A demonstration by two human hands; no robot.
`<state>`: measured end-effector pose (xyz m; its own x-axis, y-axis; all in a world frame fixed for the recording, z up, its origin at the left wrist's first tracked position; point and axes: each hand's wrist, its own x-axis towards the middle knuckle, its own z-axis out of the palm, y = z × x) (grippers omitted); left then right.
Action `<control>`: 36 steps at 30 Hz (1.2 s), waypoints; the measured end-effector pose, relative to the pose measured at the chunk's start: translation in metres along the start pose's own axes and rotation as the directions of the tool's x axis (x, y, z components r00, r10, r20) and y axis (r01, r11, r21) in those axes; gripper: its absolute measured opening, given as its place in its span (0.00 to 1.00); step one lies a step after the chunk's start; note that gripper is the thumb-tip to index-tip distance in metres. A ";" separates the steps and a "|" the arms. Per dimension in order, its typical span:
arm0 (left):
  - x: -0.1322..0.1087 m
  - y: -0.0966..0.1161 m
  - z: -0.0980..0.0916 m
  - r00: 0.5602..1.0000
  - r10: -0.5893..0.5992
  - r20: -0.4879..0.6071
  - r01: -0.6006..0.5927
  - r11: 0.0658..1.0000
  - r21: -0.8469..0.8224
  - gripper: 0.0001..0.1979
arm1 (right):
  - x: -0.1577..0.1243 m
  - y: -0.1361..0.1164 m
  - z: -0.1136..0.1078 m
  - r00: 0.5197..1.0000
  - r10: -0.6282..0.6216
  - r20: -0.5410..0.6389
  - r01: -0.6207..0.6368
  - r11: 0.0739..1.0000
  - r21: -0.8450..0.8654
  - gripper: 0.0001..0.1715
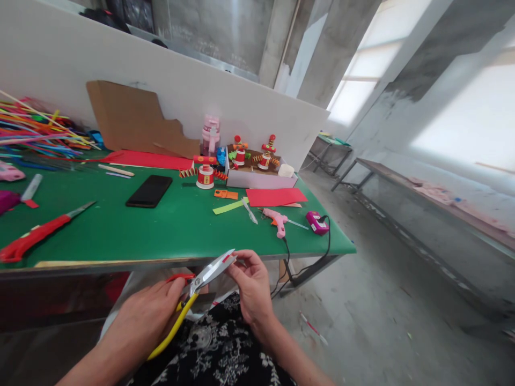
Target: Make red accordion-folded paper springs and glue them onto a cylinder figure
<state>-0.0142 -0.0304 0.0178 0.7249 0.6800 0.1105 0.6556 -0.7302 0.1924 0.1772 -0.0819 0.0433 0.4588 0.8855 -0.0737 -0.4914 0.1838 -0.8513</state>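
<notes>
My left hand [147,311] is closed around the handles of a pair of scissors [207,274], one handle yellow and the other orange-red. The long silver blades point up and right, just past the table's front edge. At the blade tips, my right hand [253,281] pinches a tiny red piece [227,258], seemingly paper, with thumb and fingers. Most of that piece is hidden by the fingers and the blades, so I cannot tell whether the blades are closed on it.
The green table [193,225] carries a pink glue gun [277,221], red paper [276,197], a phone [149,191] and red-handled scissors [40,236]. Small paper figures [205,176] stand by a shallow box [261,179]. Black cords hang at the right. Colourful pipe cleaners [36,126] lie left.
</notes>
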 end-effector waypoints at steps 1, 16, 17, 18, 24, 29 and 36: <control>0.000 0.000 0.001 1.000 -0.002 0.016 0.002 1.000 -0.007 0.19 | 0.000 0.000 0.000 1.000 -0.002 0.000 0.002 1.000 -0.006 0.15; -0.003 0.002 0.000 0.998 -0.042 0.051 0.045 0.997 -0.058 0.17 | 0.001 0.001 -0.001 1.000 0.008 0.013 -0.008 1.000 0.009 0.16; -0.003 0.003 0.000 0.999 -0.036 0.040 0.038 0.998 -0.057 0.17 | 0.001 0.001 -0.001 1.000 0.008 0.011 -0.008 1.000 0.003 0.16; -0.003 0.003 0.000 0.999 -0.033 0.030 0.035 0.998 -0.055 0.17 | 0.001 0.001 -0.001 1.000 0.010 0.008 -0.010 1.000 -0.005 0.16; -0.002 0.004 0.001 0.998 -0.054 -0.033 0.053 0.998 -0.021 0.17 | 0.001 0.002 -0.001 0.999 0.048 0.001 -0.048 0.999 0.005 0.15; -0.003 0.001 0.007 0.997 -0.044 -0.068 0.043 0.999 -0.015 0.17 | 0.001 0.002 -0.001 0.998 0.060 -0.002 -0.060 0.998 0.017 0.16; -0.002 0.004 0.002 0.989 -0.042 -0.139 0.055 0.994 0.089 0.17 | -0.001 -0.001 0.000 0.994 0.112 0.002 -0.111 0.992 0.052 0.16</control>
<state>-0.0125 -0.0353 0.0160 0.6602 0.7127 0.2371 0.7106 -0.6949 0.1102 0.1770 -0.0829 0.0448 0.3997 0.9013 -0.1671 -0.5776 0.1061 -0.8094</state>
